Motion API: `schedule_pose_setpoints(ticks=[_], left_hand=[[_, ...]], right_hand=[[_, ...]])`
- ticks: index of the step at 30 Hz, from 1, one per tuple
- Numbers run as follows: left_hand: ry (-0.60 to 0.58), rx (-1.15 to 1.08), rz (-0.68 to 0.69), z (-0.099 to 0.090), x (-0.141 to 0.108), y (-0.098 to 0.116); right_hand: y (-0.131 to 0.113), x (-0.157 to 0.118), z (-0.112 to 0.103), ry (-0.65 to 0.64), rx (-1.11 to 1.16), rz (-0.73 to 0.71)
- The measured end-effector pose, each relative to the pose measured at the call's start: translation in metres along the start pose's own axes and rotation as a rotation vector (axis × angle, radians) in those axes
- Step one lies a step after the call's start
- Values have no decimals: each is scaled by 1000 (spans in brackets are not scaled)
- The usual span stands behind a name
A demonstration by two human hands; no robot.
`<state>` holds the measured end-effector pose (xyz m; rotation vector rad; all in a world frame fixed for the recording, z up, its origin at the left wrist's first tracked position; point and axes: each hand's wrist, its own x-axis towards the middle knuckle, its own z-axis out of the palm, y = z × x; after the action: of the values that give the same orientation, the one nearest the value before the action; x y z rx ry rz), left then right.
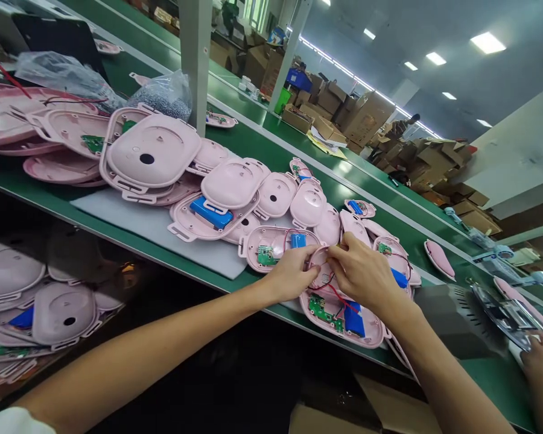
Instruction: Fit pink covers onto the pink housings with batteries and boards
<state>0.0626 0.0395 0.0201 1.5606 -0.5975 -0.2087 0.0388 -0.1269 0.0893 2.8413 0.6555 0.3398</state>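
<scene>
My left hand [294, 274] is closed on the edge of a small pink plastic shell half [319, 260], thumb on the near side. On the shell's other side my right hand [365, 268] pinches with thumb and fingers; what lies between the tips is hidden. Just below both hands is an open pink casing [371, 336] with a green circuit board [320, 308] and a blue battery pack [354, 319]. Thin red and black wires [339, 296] run from the casing up toward the held shell. Behind my left hand sits another open casing [278, 238] with board and battery.
Pink casings [154, 150] are heaped along the green bench [248, 135], partly on a white foam sheet [163, 241]. A metal post [195, 66] rises behind. At right, another person's hand [540, 361] is near a grey box-like object [455, 319]. Cardboard [330, 419] lies below.
</scene>
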Motion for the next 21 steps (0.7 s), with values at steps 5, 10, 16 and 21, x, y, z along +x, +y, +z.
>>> schedule_pose_setpoints(ticks=[5, 10, 16, 21], left_hand=[[-1, 24, 11, 0, -2, 3], [23, 69, -4, -1, -3, 2], [61, 127, 9, -2, -2, 11], [-16, 207, 21, -7, 10, 13]], right_hand=[[0, 2, -2, 34, 88, 113], [14, 5, -5, 79, 196, 308], [20, -1, -3, 117, 464, 255], [16, 6, 4, 202, 470, 220]])
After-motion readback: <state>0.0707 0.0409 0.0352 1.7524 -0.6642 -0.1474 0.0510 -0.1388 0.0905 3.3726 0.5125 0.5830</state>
